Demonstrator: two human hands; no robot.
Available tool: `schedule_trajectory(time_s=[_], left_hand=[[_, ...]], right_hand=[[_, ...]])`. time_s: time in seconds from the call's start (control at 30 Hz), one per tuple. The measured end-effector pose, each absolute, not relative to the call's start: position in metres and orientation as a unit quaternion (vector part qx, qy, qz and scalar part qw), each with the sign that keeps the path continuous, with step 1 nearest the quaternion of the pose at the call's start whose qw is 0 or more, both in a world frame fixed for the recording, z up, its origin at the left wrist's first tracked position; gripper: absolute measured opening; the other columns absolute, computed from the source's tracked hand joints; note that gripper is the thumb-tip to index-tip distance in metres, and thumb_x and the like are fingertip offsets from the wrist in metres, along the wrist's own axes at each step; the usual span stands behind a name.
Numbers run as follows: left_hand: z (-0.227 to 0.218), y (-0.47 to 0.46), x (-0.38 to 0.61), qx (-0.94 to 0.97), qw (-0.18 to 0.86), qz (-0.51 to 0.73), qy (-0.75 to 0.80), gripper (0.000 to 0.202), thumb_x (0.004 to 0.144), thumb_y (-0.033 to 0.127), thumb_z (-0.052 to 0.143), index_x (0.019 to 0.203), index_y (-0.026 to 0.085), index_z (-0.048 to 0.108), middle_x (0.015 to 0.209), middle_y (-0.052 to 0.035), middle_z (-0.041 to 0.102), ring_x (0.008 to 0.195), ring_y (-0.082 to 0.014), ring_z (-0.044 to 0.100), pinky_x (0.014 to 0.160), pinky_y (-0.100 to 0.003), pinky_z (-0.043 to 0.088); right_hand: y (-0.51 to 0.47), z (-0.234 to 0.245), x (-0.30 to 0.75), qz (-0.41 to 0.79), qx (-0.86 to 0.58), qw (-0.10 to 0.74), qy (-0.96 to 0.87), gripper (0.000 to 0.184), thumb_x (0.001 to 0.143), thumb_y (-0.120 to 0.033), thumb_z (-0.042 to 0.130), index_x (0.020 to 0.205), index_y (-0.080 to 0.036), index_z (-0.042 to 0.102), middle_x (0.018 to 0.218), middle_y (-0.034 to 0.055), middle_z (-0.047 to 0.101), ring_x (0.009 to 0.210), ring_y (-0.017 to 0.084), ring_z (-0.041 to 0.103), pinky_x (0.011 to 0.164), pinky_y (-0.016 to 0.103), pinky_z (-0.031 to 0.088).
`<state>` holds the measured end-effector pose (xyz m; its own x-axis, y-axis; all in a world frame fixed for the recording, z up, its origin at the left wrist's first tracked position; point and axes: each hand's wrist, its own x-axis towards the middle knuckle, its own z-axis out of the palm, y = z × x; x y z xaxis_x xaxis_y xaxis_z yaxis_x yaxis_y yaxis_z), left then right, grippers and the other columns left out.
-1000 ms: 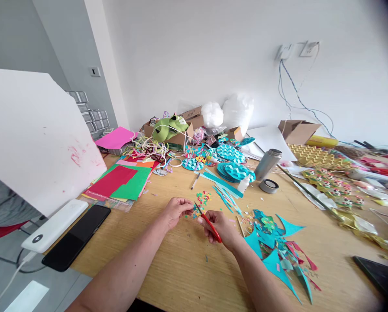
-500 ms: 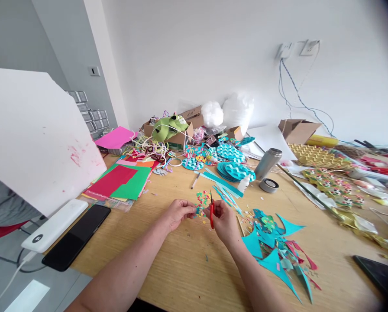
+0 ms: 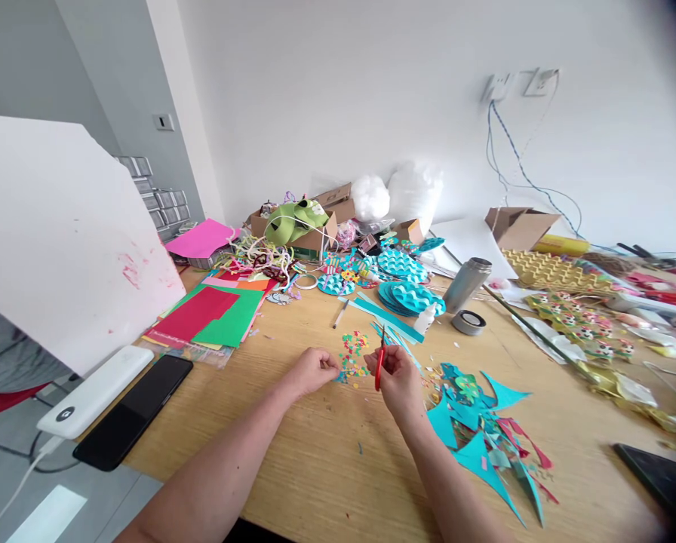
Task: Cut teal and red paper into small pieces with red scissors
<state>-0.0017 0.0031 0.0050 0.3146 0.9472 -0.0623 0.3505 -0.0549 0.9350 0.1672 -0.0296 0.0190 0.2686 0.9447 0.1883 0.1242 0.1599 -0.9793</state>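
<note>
My right hand [image 3: 399,377] is closed around a pair of red-handled scissors [image 3: 379,365], their blades pointing away from me. My left hand [image 3: 316,369] has its thumb and fingers pinched together at the left edge of a scatter of small coloured paper bits [image 3: 354,345]. Whatever may be between those fingertips is too small to make out. The bits, in red, green, yellow and blue, lie on the wooden table [image 3: 315,467] between the two hands. Right of my right wrist are blue paper offcuts [image 3: 479,452] with some red strips among them.
Coloured paper sheets [image 3: 225,320] lie at left, near a black phone [image 3: 134,411] and a white power bank [image 3: 96,392]. Behind the hands are a pen [image 3: 341,314], blue wavy discs [image 3: 409,298], a small white bottle [image 3: 425,320] and a metal flask [image 3: 468,285].
My right hand, with the scissors, has moved a little to the right. My left hand has shifted slightly left, so the gap between them is wider and more paper bits show.
</note>
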Motion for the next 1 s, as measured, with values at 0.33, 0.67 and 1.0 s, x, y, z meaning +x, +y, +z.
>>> schedule_trajectory(time_s=[0.33, 0.67, 1.0], left_hand=[[0.0063, -0.0024, -0.002, 0.787, 0.311, 0.252, 0.47, 0.007, 0.062, 0.014, 0.061, 0.067, 0.016, 0.066, 0.073, -0.0016, 0.063, 0.066, -0.0132, 0.054, 0.062, -0.023, 0.039], [0.0019, -0.0056, -0.0062, 0.833, 0.183, 0.199, 0.482, 0.011, 0.068, 0.016, 0.056, 0.076, 0.019, 0.063, 0.087, -0.0035, 0.061, 0.08, -0.0168, 0.057, 0.071, -0.025, 0.041], [0.005, -0.0048, -0.0042, 0.812, 0.203, 0.225, 0.499, 0.017, 0.069, 0.028, 0.064, 0.084, 0.02, 0.062, 0.092, -0.0032, 0.06, 0.085, -0.0169, 0.057, 0.074, -0.025, 0.042]], right_hand=[[-0.0293, 0.018, 0.1683, 0.34, -0.544, 0.582, -0.5, 0.036, 0.063, -0.042, 0.071, 0.074, -0.02, 0.046, 0.061, -0.0022, 0.053, 0.054, 0.013, 0.052, 0.051, 0.024, 0.04], [-0.0299, 0.0158, 0.1682, 0.337, -0.546, 0.574, -0.508, 0.035, 0.064, -0.042, 0.071, 0.075, -0.02, 0.047, 0.061, -0.0023, 0.053, 0.054, 0.013, 0.05, 0.05, 0.024, 0.039], [-0.0323, 0.0188, 0.1661, 0.329, -0.553, 0.569, -0.513, 0.034, 0.064, -0.042, 0.07, 0.074, -0.02, 0.046, 0.061, -0.0021, 0.054, 0.053, 0.013, 0.05, 0.047, 0.023, 0.037]])
